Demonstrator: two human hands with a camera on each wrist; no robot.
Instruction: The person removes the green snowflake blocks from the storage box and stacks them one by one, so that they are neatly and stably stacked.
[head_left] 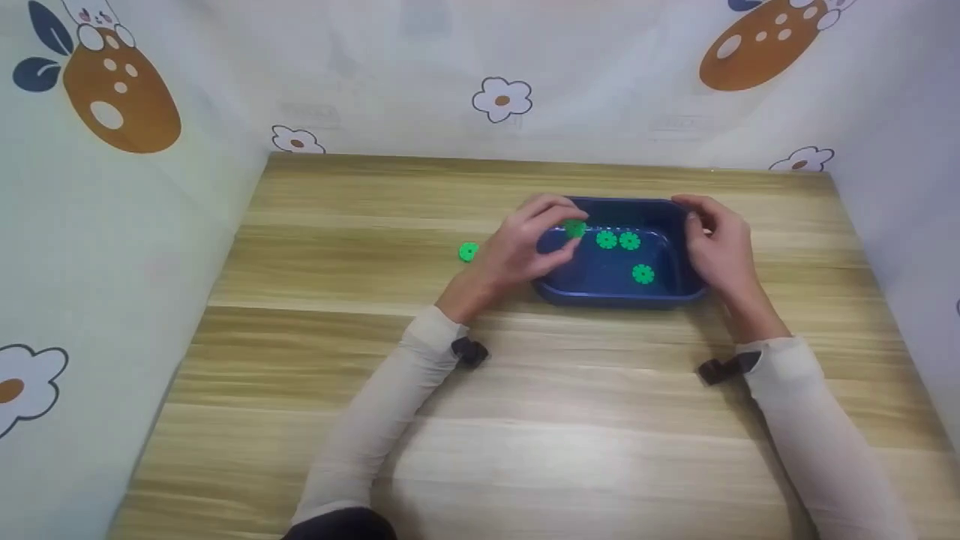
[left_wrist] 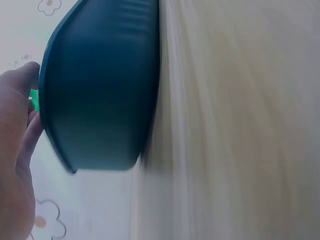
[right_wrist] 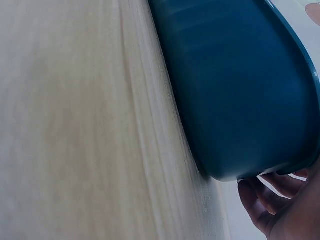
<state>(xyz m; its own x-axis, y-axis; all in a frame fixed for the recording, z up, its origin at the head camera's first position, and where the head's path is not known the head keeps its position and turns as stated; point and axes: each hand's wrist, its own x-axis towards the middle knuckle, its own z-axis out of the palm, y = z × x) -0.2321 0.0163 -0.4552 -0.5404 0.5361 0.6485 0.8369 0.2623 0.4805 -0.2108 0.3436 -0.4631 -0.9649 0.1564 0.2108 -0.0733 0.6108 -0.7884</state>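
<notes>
My left hand is over the left end of a blue plastic basin, pinching a green notched disc between thumb and fingers. In the left wrist view, a sliver of that disc shows behind the basin's rim. The basin's right end is gripped by my right hand, thumb at the inner side of the rim and fingers outside. Inside the basin lie three more green discs: two side by side and one nearer the front. Another green disc lies on the table, partly hidden by my left hand.
The basin stands on a wood-grain table toward its far side. Pale walls with printed flowers and orange fruit shapes border the table at the back and both sides. A dark wrist strap mount sits at the left cuff, another at the right.
</notes>
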